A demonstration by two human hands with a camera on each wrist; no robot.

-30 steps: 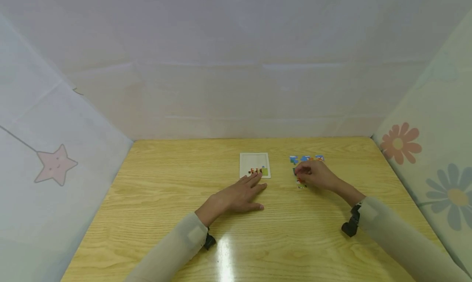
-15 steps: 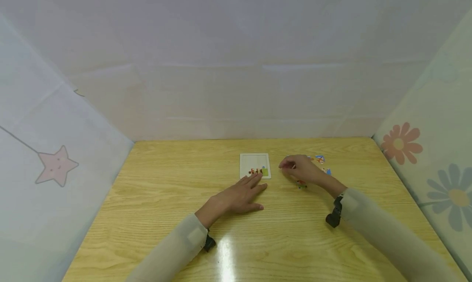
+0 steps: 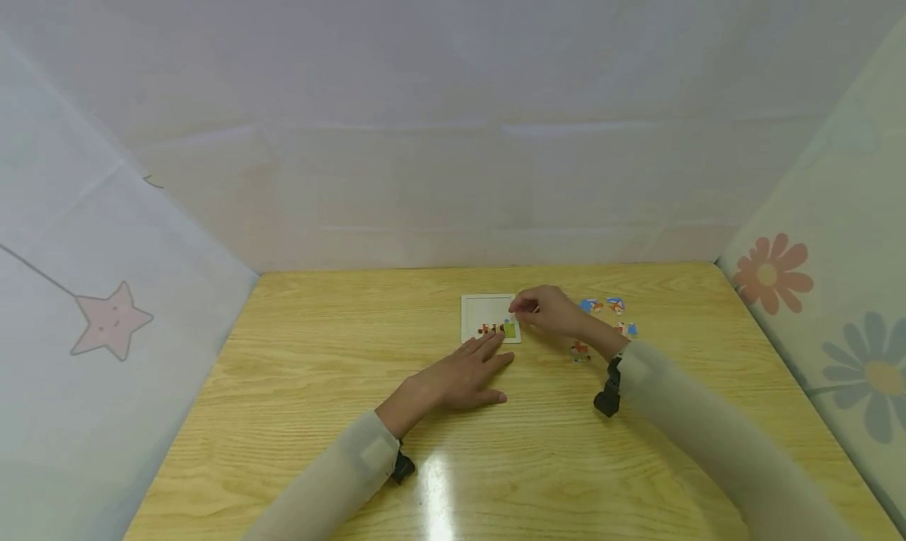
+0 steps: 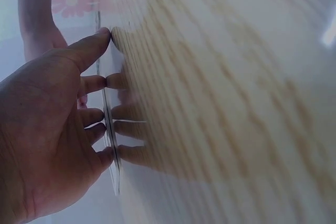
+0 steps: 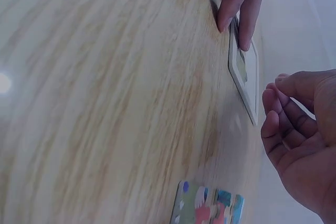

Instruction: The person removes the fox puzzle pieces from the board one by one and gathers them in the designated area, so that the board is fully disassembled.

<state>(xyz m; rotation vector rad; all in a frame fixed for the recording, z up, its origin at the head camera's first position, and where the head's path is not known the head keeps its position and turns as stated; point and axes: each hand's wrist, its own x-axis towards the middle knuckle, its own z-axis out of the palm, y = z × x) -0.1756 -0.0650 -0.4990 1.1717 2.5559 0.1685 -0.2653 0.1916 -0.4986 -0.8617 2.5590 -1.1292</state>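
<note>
A small white puzzle tray (image 3: 488,305) lies on the table, with a few joined puzzle pieces (image 3: 495,329) along its near edge. My left hand (image 3: 460,376) lies flat with spread fingers, the fingertips resting on the tray's near edge and pieces. My right hand (image 3: 548,311) is over the tray's right edge, its thumb and fingertips pinched together. In the right wrist view the pinched fingertips (image 5: 278,85) are just beyond the tray (image 5: 247,85); the puzzle piece they hold is hidden by the fingers.
Loose puzzle pieces lie right of the tray: two at the back (image 3: 602,305), one on the right (image 3: 626,329) and one nearer (image 3: 580,352). The wooden table (image 3: 538,462) meets a pale cloth wall (image 3: 453,171) behind.
My right hand has moved left from the loose pieces to the tray's right edge, uncovering a piece on the right. My left hand has stayed in place.
</note>
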